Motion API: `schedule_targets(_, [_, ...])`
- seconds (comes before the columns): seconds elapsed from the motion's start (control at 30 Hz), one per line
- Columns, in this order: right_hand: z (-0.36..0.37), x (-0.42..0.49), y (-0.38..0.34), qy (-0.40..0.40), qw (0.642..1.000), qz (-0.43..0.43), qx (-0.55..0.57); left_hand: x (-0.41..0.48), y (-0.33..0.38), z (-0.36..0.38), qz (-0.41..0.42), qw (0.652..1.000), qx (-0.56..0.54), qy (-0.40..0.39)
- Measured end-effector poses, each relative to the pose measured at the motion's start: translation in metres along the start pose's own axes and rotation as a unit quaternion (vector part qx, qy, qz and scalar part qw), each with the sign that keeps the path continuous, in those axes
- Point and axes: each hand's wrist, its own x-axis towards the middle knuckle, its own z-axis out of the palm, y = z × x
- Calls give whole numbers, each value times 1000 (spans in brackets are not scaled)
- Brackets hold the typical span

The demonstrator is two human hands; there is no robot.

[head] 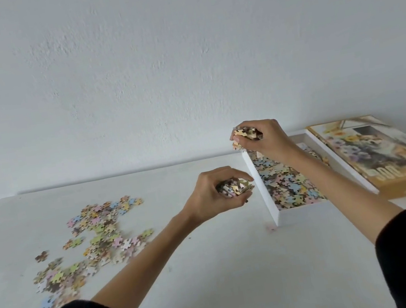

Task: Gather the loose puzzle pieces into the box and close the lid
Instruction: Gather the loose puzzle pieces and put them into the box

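A white box lies open on the white table, partly filled with pastel puzzle pieces. My right hand hovers over the box's far left corner, shut on a handful of pieces. My left hand is raised just left of the box's left wall, shut on another handful. A scatter of loose pieces lies on the table at the left. The box lid, printed with flowers, lies face up to the right of the box.
One stray piece lies at the box's near left corner. A white wall rises behind the table's far edge. Black sleeves cover both forearms near the bottom of the view.
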Motion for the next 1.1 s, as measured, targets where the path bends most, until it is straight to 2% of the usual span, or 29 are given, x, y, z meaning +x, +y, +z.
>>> schedule_targets(0.43, [-85,-26,81,8,998,63,-13,86,11,112,62,997,-30,-38])
schedule_targets(0.67, [-80,-26,120,-8,997,69,-26,94,-8,139,55,996,5,-66])
schedule_targets(0.9, [-63,-31,141,-51,992,111,-26,94,-35,138,0,972,121,-199])
schedule_targets(1.1, [-55,-33,149,-73,987,143,0,91,-36,136,15,975,107,-194])
